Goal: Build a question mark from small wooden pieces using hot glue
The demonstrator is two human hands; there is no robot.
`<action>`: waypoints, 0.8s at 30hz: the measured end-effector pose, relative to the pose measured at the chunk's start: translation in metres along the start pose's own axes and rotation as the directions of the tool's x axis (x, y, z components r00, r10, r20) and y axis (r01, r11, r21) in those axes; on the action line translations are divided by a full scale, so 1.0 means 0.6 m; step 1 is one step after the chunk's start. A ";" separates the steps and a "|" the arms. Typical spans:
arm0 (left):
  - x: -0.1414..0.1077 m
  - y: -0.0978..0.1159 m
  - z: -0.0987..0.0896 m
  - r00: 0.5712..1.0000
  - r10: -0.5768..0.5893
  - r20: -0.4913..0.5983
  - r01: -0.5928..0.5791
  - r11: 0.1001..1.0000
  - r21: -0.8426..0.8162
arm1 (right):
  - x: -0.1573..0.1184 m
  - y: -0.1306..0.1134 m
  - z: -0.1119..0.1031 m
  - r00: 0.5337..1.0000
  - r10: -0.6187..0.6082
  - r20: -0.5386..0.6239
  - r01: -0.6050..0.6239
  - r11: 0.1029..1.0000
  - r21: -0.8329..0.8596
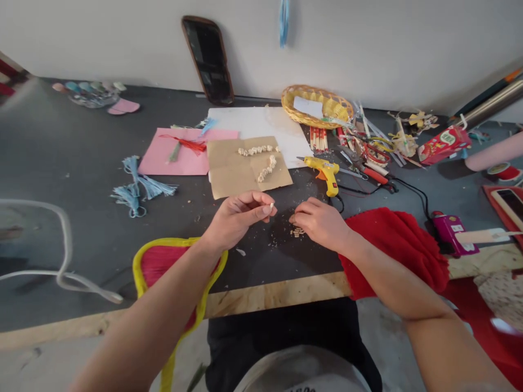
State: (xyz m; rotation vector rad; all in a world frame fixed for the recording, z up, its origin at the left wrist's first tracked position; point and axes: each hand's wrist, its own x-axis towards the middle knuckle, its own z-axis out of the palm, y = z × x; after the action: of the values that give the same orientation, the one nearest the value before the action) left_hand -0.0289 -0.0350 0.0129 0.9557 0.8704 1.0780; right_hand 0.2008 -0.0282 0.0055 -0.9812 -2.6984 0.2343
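Observation:
My left hand pinches a tiny pale piece between thumb and forefinger, held over the dark tabletop. To its right, my right hand has its fingers bent down at a small pile of short tan bits; whether it grips one of them is hidden. Beyond both hands lies a brown paper sheet. Two rows of small cream-coloured clusters rest on that paper, a longer row and a shorter slanted row. A yellow glue gun lies just past my right hand.
Blue tassels and pink paper lie left. A wicker basket, pliers and a red carton sit behind at right. A phone leans on the wall. Red cloth lies under my right forearm.

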 end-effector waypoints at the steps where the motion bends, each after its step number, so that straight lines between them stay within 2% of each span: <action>1: 0.000 -0.002 -0.001 1.000 0.000 0.007 0.000 1.000 0.009 | 0.001 -0.001 -0.001 1.000 0.006 0.011 -0.006 1.000 -0.015; 9: -0.001 -0.016 -0.007 0.998 0.005 0.056 -0.012 0.991 0.136 | 0.002 -0.005 -0.002 0.995 0.002 0.099 0.005 0.998 -0.069; 11: -0.001 -0.016 -0.007 0.999 0.011 0.051 -0.018 0.988 0.155 | 0.001 -0.005 -0.001 0.999 0.011 0.050 -0.010 1.000 -0.004; 13: -0.001 -0.015 -0.005 0.999 0.017 0.042 -0.024 0.984 0.176 | 0.002 -0.008 -0.002 0.995 0.089 -0.054 -0.079 0.982 0.170; 14: -0.002 -0.014 -0.003 0.999 0.020 0.038 -0.027 0.982 0.187 | 0.002 -0.010 -0.004 0.982 0.159 -0.105 -0.122 0.949 0.291; 16: -0.002 -0.011 0.003 0.999 0.029 0.031 -0.035 0.978 0.206 | 0.003 -0.018 -0.007 0.941 0.304 -0.149 -0.179 0.821 0.542; 18: -0.003 -0.009 0.009 0.999 0.037 0.029 -0.043 0.975 0.220 | 0.005 -0.028 -0.008 0.907 0.408 -0.105 -0.207 0.648 0.733; 21: -0.003 -0.007 0.015 0.998 0.050 0.030 -0.055 0.970 0.235 | 0.009 -0.042 -0.006 0.879 0.476 0.004 -0.234 0.425 0.874; 24: -0.003 -0.009 0.018 0.997 0.068 0.034 -0.074 0.966 0.246 | 0.015 -0.050 -0.003 0.859 0.511 0.040 -0.233 0.321 0.918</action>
State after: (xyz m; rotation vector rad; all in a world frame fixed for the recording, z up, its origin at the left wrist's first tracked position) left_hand -0.0179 -0.0397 0.0116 1.2142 0.9712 1.0312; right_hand 0.1767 -0.0453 0.0163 -1.0871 -1.5444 1.3939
